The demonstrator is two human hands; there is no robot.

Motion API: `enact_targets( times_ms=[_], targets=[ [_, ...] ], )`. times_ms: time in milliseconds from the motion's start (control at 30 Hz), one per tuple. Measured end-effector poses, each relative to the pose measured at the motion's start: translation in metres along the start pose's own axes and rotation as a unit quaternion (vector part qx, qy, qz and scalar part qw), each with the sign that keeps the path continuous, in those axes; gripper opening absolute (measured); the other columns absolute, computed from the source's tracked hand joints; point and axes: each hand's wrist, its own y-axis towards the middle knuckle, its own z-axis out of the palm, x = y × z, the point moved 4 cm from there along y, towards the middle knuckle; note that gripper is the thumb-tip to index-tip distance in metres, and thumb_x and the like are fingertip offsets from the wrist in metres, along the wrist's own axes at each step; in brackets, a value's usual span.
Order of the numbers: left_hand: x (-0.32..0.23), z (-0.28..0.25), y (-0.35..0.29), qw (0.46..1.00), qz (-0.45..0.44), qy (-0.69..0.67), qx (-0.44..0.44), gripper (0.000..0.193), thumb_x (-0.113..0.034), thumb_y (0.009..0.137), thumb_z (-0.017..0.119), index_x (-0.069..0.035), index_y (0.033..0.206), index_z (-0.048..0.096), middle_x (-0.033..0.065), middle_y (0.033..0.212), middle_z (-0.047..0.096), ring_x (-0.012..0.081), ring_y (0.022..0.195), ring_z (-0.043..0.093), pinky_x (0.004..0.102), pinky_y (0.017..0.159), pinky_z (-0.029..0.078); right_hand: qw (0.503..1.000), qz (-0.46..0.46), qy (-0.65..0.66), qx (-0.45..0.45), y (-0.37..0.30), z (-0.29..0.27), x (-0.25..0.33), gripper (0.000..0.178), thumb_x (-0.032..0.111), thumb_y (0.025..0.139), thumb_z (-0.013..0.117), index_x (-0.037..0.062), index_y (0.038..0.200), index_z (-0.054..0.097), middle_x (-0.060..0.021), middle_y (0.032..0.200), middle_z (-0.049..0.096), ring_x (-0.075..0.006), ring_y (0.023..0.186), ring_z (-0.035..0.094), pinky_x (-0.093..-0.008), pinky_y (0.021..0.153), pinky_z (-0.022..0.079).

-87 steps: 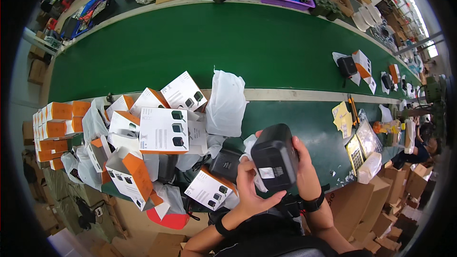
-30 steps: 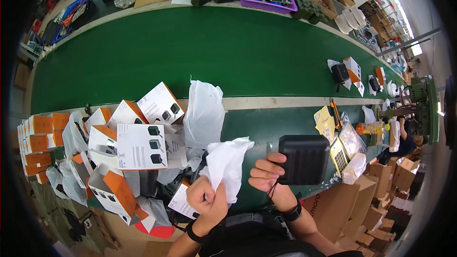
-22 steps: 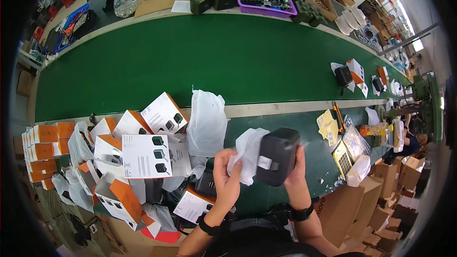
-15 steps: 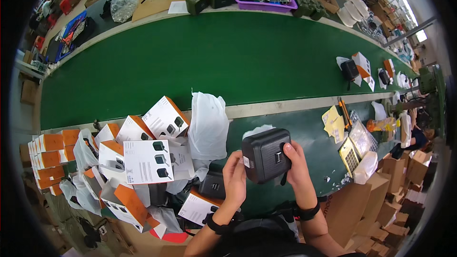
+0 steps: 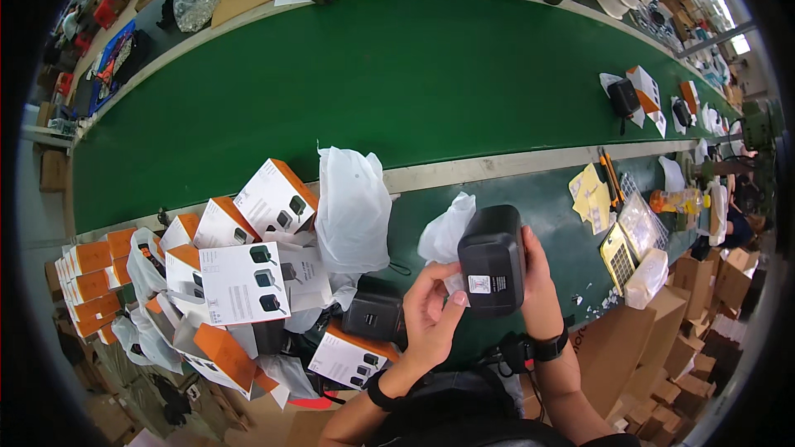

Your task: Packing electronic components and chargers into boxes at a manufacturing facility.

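Note:
A black, boxy portable speaker [image 5: 491, 252] with rounded corners is held up over the near green worktop, its side with a small white label facing me. My right hand [image 5: 537, 269] wraps its right side, some fingers hidden behind it. Close against the lower left edge, my left hand [image 5: 432, 306] is curled with thumb and index finger drawn together. A small pale patch shows between them; whether it is a sticker or part of the bag behind, I cannot tell. A white plastic bag [image 5: 445, 230] lies just behind the speaker.
White-and-orange boxes [image 5: 245, 283] crowd the left, beside a standing white bag [image 5: 354, 211] and another black speaker [image 5: 371, 312]. Yellow sticker sheets [image 5: 590, 199] and a box cutter [image 5: 611, 178] lie right. Beyond runs a green conveyor belt [image 5: 348, 83].
The speaker has been turned so its labelled side faces me, and it sits slightly farther right. My left hand has shifted from its side to its lower left edge, fingers more curled.

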Motion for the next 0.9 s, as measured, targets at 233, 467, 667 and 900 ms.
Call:
enact_targets(
  times_ms=[233,467,667,900],
  targets=[
    [-0.005,-0.02,0.009,0.981,0.053,0.18,-0.057,0.034,0.003,0.085,0.052,0.003,0.118,0.047,0.0101,0.104,0.05,0.0182,0.094,0.053,0.0297,0.091,0.041,0.939,-0.149,-0.294,-0.101,0.062,0.026,0.052,0.042,0.033,0.087,0.059,0.0019,0.114,0.053,-0.0074,0.105,0.061,-0.0159,0.094,0.06,-0.0316,0.083,0.049],
    [-0.013,-0.068,-0.025,0.966,0.002,0.229,-0.116,0.014,0.004,0.083,0.052,0.003,0.096,0.056,0.0095,0.088,0.056,0.0176,0.084,0.057,0.0279,0.078,0.045,0.711,-0.265,-0.599,-0.255,0.197,0.02,0.151,0.057,0.043,0.078,0.069,-0.0078,0.101,0.058,-0.0108,0.09,0.062,-0.0169,0.083,0.058,-0.0278,0.077,0.044],
    [-0.016,-0.117,-0.05,0.954,-0.014,0.227,-0.196,0.02,0.003,0.086,0.051,0.003,0.106,0.053,0.01,0.101,0.056,0.017,0.093,0.057,0.0276,0.083,0.045,0.129,-0.53,-0.787,-0.287,0.183,0.065,0.129,0.044,0.034,0.078,0.068,0.0008,0.106,0.058,-0.0157,0.099,0.058,-0.029,0.094,0.056,-0.0354,0.082,0.045],
    [0.009,-0.134,-0.031,0.962,-0.043,0.044,-0.267,0.051,0.001,0.088,0.048,0.004,0.134,0.028,0.015,0.127,0.043,0.0205,0.114,0.047,0.0318,0.098,0.037,0.561,-0.281,-0.768,0.124,0.183,0.099,-0.038,0.036,0.026,0.083,0.063,-0.0026,0.104,0.059,-0.0154,0.101,0.062,-0.0236,0.092,0.059,-0.0341,0.082,0.046]
  ],
)
